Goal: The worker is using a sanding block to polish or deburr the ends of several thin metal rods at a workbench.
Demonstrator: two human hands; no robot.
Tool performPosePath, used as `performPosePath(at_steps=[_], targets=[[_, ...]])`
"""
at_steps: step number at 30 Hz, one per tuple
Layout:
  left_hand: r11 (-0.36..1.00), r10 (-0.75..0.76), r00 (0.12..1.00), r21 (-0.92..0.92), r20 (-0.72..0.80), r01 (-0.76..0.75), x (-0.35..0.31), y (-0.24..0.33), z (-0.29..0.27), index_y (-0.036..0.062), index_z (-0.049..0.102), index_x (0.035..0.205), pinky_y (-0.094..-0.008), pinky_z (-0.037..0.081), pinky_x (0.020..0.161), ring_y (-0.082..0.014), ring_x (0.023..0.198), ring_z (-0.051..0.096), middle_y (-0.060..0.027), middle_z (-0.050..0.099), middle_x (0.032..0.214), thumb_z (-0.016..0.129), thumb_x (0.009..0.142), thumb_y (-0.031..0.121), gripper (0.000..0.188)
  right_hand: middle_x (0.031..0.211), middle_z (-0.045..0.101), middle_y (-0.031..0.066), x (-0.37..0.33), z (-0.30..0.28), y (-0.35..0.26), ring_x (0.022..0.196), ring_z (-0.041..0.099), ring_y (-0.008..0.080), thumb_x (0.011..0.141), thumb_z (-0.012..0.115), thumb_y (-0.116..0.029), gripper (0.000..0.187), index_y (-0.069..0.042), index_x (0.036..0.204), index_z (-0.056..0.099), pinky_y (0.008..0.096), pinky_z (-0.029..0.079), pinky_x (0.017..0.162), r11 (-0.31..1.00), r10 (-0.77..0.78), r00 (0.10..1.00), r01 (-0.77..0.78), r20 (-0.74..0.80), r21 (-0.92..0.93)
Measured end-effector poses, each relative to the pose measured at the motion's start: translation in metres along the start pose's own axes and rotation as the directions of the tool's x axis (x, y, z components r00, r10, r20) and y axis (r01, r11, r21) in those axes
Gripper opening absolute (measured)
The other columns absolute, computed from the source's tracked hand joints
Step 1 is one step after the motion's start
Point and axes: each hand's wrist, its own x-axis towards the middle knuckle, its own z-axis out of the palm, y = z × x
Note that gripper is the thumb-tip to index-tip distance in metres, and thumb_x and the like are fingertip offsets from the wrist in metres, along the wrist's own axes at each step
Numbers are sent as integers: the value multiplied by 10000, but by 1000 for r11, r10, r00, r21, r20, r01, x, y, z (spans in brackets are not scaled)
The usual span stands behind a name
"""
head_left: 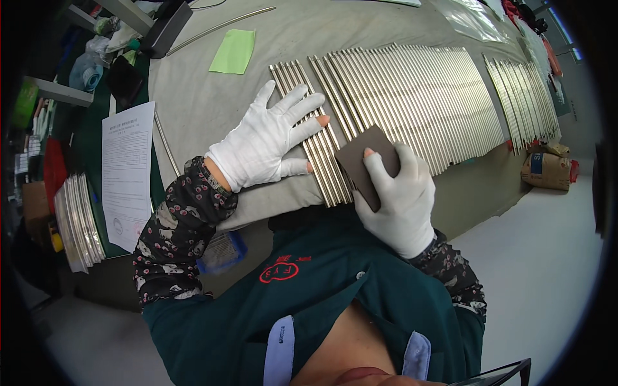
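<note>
My left hand (265, 140), in a white glove with some bare fingertips showing, lies with spread fingers across a small group of shiny metal rods (325, 170). A dark brown-grey flat pad (362, 159), which looks like a sanding sponge, is gripped in my right hand (404, 204), also gloved in white. The pad rests over the right edge of that small group, near the rods' near ends. Just right of it, a large row of similar metal rods (418, 96) lies side by side on the cloth-covered table (187, 90).
Another batch of rods (524, 103) lies at the far right. A green paper (232, 51) and a long thin rod (219, 27) are at the back. Left stand a printed sheet (127, 174) and wrapped strips (78, 222). A brown bag (547, 171) sits beyond the right edge.
</note>
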Motion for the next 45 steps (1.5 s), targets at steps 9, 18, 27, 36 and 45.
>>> performPosePath(at_steps=[9,18,27,36,45], targets=[[999,-29,999,-18,16,30,-6,1,-1,93,466,1358,-620,189,1118,-367,1395,304,-165,363,1482,675,760,477,741,1209,475,190,-38,-18,18,982,529,339,579,789,-217,613,-157,1161,606,424,476,804,999,-12,1000,12,-5,44],[998,61,998,-4,22,-61,-10,-6,0,52,450,1324,-637,166,1115,-376,1377,348,-169,396,1464,427,867,688,783,1224,472,187,-39,-13,21,1003,523,347,559,802,-199,651,-157,1176,598,432,468,829,995,47,999,-45,-21,83],[998,67,998,5,1,-67,1,-3,1,47,449,1339,-629,169,1120,-368,1388,335,-164,399,1469,537,837,594,748,1212,475,187,-37,-11,10,994,530,341,560,802,-195,646,-158,1173,599,432,476,819,995,27,999,-24,-36,93],[998,27,1000,-60,-14,-28,-10,0,-1,53,439,1358,-622,185,1116,-382,1382,334,-174,391,1468,602,806,543,756,1204,469,183,-36,-6,6,965,531,332,564,793,-217,634,-165,1167,604,423,478,791,997,1,1000,1,-24,80],[998,25,1000,-52,11,-25,-7,-1,0,80,392,1404,-623,208,1106,-388,1378,336,-161,384,1475,628,793,527,793,1154,490,219,11,12,-6,848,564,317,621,764,-249,578,-118,1160,603,398,491,634,1000,28,1000,-28,-8,-8]])
